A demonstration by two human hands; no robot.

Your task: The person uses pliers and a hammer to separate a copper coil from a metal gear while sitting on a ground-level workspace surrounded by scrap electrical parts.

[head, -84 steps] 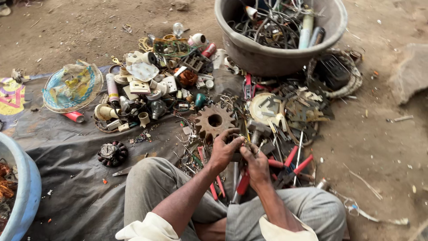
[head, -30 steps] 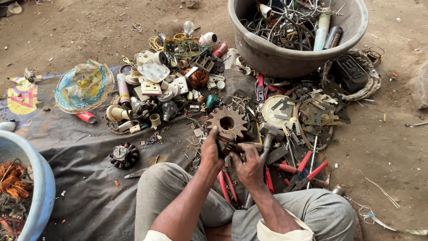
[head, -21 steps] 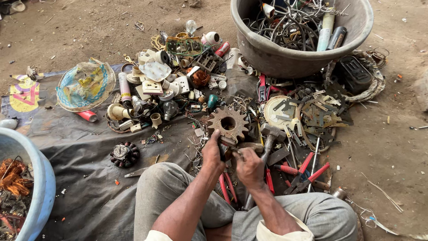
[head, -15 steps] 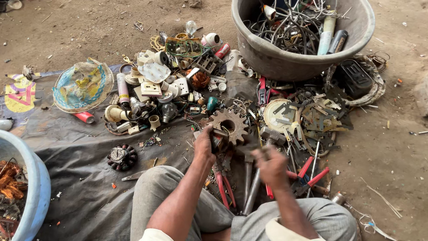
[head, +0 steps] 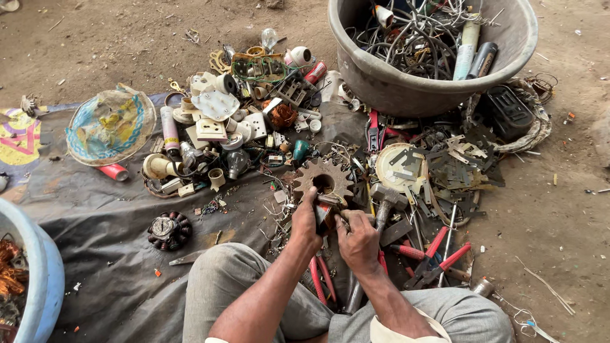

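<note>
My left hand (head: 307,220) grips a small dark metal part (head: 326,211) just in front of a rusty toothed gear (head: 323,179) that lies on the grey sheet. My right hand (head: 359,236) is closed on a thin tool whose tip meets that same part; what kind of tool it is I cannot tell. Both hands are close together above my knees. A hammer (head: 386,204) lies just right of my right hand, head pointing away. Red-handled pliers (head: 433,258) lie to the right of it.
A grey tub (head: 406,89) full of wires and tubes stands at the back right. A heap of sockets, bulbs and plastic scrap (head: 235,127) lies at the back left. A round motor winding (head: 168,229) sits left of my knee. A blue tub (head: 38,279) is at the left edge.
My hands came apart about half a second ago, the right one lifting off in a blur, and have come back together on the small part by the gear.
</note>
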